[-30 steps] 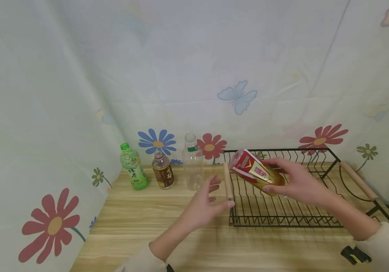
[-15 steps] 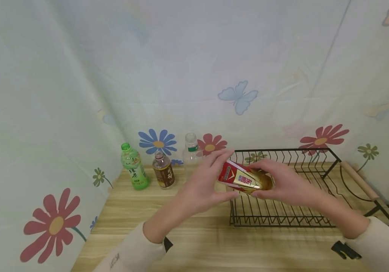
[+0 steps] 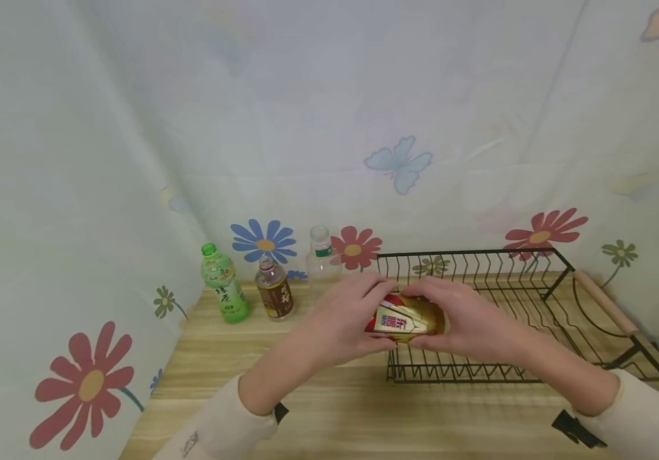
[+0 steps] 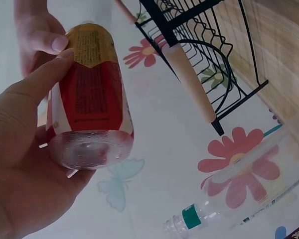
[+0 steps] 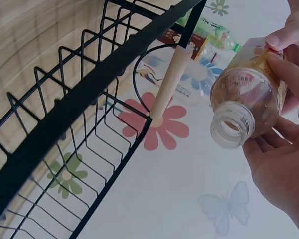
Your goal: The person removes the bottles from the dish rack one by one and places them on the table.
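Observation:
Both hands hold a plastic drink bottle (image 3: pixel 403 321) with a red and gold label, lying sideways over the left part of the dish rack (image 3: pixel 527 382). My left hand (image 3: pixel 343 322) curls round its red bottom end; the clear base shows in the left wrist view below the label (image 4: pixel 89 94). Round the gold end my right hand (image 3: pixel 470 319) grips with thumb and fingers. The uncapped mouth (image 5: pixel 232 124) of the bottle points toward the camera in the right wrist view. In the head view the neck is hidden by the right hand.
Left of the rack stand a green bottle (image 3: pixel 227 291), a small brown-labelled bottle (image 3: pixel 276 295) and a tall clear bottle (image 3: pixel 321 246). The black wire rack has wooden handles (image 3: pixel 604 301). Behind the wooden table (image 3: pixel 237 377) hangs a flower-print cloth (image 3: pixel 329 128).
My left hand has moved right from beside the rack's left handle and taken hold of the red end. The bottle has come left and down and turned closer to level.

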`<state>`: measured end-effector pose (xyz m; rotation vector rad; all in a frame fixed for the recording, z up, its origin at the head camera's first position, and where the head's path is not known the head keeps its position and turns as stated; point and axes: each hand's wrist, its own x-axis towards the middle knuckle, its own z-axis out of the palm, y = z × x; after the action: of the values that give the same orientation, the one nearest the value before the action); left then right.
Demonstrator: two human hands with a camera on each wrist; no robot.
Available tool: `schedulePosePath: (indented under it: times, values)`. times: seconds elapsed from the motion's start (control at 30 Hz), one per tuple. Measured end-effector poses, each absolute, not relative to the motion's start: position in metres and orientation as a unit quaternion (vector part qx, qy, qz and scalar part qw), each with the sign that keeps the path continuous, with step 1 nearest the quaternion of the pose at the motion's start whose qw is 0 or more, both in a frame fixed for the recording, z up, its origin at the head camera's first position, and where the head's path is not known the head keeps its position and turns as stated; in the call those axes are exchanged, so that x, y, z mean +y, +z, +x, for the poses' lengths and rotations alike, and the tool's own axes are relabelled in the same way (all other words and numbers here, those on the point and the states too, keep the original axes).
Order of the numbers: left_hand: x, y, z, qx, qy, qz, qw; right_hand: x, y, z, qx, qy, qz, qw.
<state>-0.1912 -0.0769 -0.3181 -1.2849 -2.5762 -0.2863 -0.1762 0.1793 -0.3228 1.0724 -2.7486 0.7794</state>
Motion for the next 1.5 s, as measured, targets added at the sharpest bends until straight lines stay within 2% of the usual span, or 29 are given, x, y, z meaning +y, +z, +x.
schedulePosePath:
  times: [0.3, 0.8, 1.13, 1.5]
  values:
    - [-0.077, -0.324, -0.193, -0.880, -0.039, -0.456, 0.128, 0.172, -0.327, -0.174, -0.903, 0.260, 0.339, 0.041]
    - [-0.082, -0.330, -0.199, -0.874, -0.082, -0.461, 0.129, 0.170, -0.329, -0.177, -0.902, 0.246, 0.351, 0.056]
    - [-0.104, -0.339, -0.204, -0.898, -0.163, -0.397, 0.096, 0.175, -0.309, -0.178, -0.890, 0.224, 0.379, 0.120]
    - [-0.151, -0.355, -0.213, -0.874, -0.363, -0.315, 0.075, 0.187, -0.291, -0.170, -0.874, 0.249, 0.377, 0.180]
